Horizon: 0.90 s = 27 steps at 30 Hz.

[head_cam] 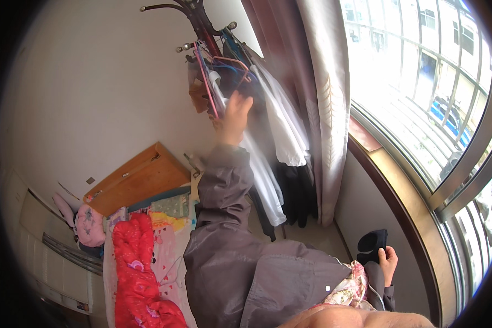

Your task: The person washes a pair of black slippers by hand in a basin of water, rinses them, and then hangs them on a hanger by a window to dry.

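Observation:
My left hand [234,119] is raised to the garments and hangers on a dark wooden coat stand [207,35]. Its fingers are beside a pink hanger [206,80] and near a copper-coloured hanger [237,61]; blur hides whether they grip anything. White garments [281,123] and black ones [301,192] hang behind and beside the hand. Low at the right, my right hand [388,262] holds a dark cloth item [371,246] between thumb and fingers; its exact kind cannot be told.
A curtain [328,123] hangs right of the stand, beside a barred window [414,82] with a wooden sill [410,213]. At the left is a bed with a red quilt [133,262], a wire hanger [174,276], a wooden headboard [141,176] and a pink pillow [90,225].

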{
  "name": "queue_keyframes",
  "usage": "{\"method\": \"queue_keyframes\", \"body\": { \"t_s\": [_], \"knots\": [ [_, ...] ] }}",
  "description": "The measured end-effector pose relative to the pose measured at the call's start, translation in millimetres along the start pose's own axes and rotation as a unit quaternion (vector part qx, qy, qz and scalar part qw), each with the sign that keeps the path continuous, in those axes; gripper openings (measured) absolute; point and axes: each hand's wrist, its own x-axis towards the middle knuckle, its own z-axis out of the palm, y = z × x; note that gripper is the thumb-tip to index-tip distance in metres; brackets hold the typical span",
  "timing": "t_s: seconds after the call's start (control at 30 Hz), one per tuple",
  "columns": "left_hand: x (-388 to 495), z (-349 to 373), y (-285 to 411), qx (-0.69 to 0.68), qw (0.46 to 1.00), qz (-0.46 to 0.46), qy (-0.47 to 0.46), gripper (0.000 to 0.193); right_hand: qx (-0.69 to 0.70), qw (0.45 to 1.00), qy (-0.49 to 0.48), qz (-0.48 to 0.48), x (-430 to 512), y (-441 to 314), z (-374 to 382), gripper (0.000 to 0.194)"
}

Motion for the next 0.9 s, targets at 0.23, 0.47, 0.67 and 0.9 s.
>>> {"method": "queue_keyframes", "body": {
  "t_s": [0.23, 0.47, 0.67, 0.9],
  "knots": [
    [45, 35, 29, -0.070, 0.989, 0.083, 0.096, 0.057, -0.015, 1.000, 0.003, 0.001, 3, 5, -2, 0.015],
    [104, 50, 27, 0.150, 0.943, 0.196, 0.222, 0.051, -0.009, 1.000, 0.017, -0.002, 3, 14, -4, 0.015],
    [125, 35, 57, 0.115, 0.936, 0.248, 0.219, 0.037, -0.005, 1.000, 0.026, 0.009, 2, 15, -9, 0.014],
    [103, 29, 85, 0.262, 0.907, 0.262, 0.201, 0.043, 0.011, 0.999, 0.032, 0.011, 5, 15, -10, 0.014]
  ]
}}
